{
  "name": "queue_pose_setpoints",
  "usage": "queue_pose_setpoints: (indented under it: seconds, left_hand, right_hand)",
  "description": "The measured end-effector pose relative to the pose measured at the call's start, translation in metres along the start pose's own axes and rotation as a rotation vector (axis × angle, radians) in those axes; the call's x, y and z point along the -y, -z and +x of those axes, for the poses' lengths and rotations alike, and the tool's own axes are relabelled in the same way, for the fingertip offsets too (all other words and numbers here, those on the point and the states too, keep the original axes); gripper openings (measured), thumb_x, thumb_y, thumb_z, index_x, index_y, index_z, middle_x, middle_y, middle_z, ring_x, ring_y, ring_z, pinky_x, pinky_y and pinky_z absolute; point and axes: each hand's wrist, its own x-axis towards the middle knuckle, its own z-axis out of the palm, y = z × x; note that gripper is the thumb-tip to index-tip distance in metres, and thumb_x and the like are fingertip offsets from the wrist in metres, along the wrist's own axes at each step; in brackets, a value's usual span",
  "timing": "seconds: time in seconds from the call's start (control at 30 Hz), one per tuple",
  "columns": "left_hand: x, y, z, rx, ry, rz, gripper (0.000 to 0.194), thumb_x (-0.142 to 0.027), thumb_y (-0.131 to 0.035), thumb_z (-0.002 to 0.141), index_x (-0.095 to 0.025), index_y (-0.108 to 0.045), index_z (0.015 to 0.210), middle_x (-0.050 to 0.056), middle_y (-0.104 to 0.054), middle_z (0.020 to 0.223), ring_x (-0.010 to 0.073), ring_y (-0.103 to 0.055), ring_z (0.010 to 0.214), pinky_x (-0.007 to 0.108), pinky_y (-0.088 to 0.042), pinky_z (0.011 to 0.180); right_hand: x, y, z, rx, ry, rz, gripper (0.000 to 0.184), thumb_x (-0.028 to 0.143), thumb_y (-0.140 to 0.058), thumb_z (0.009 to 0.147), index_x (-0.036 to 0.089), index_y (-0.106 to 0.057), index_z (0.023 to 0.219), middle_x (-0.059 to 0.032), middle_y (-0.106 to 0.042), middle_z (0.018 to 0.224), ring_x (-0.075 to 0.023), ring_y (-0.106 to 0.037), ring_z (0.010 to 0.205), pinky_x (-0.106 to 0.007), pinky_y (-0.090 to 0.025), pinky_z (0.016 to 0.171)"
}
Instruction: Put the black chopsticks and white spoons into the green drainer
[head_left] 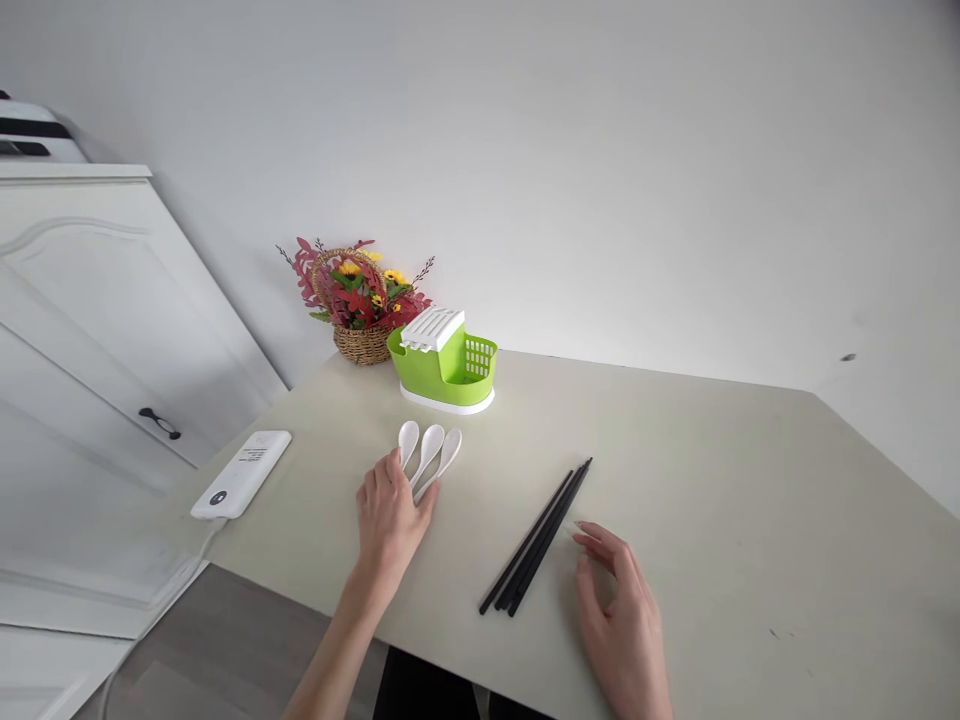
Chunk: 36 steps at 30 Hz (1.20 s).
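Three white spoons (431,442) lie fanned out on the table, bowls pointing away from me. My left hand (388,512) is closed around their handles, thumb on the right side and fingers on the left; the handle ends are hidden under it. To the right, a bundle of several black chopsticks (536,540) lies slantwise on the tabletop. Beside the chopsticks, my right hand (621,612) is open and holds nothing, its thumb apart from the curved fingers. Beyond the spoons stands a green utensil holder (427,372) with a white slotted top and white base.
A wicker basket of artificial flowers (364,345) stands behind the holder, near the wall. On the table's left edge lies a white power bank (241,474) with a cable hanging down. A white cabinet (90,330) stands left of the pale table (697,480).
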Motion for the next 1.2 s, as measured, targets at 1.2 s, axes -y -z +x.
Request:
queue_pose_setpoints:
  seconds: [1.2]
  left_hand:
    - [-0.007,0.002,0.021,0.19,-0.154,-0.043,0.021,-0.028,-0.04,0.108,-0.018,-0.058,0.109,0.009,-0.066,0.102,0.0231,-0.069,0.085,0.03,-0.05,0.064]
  right_hand:
    - [-0.085,0.143,0.014,-0.158,-0.24,-0.331,0.055,0.068,-0.057,0.077,0.036,-0.066,0.121,-0.0038,-0.08,0.113,-0.0312,-0.074,0.084,-0.04,-0.053,0.064]
